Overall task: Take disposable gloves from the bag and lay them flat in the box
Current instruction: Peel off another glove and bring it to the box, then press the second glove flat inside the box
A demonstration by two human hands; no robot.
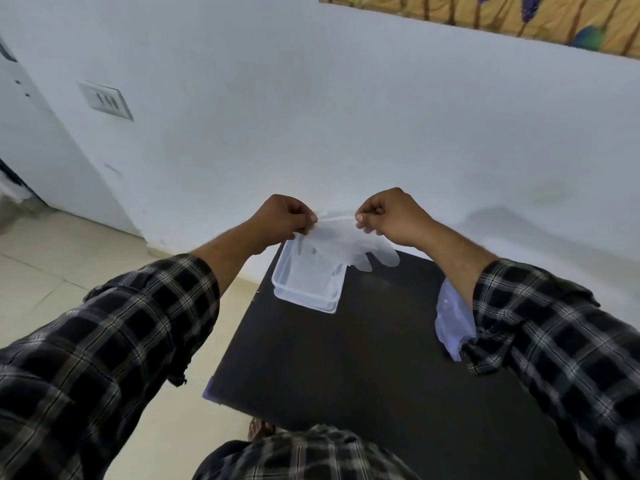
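A thin clear disposable glove [346, 242] hangs stretched between my two hands, fingers pointing down and to the right. My left hand [285, 216] pinches one corner of its cuff and my right hand [389, 216] pinches the other. The glove hangs just above the far end of a clear plastic box [304, 292] that stands on the dark table [363, 358]. The plastic bag [452, 320] lies on the table at the right, partly hidden by my right forearm.
The table's left edge drops to a beige tiled floor. A white wall stands close behind the box. A foot in a sandal [259, 429] shows at the table's near edge.
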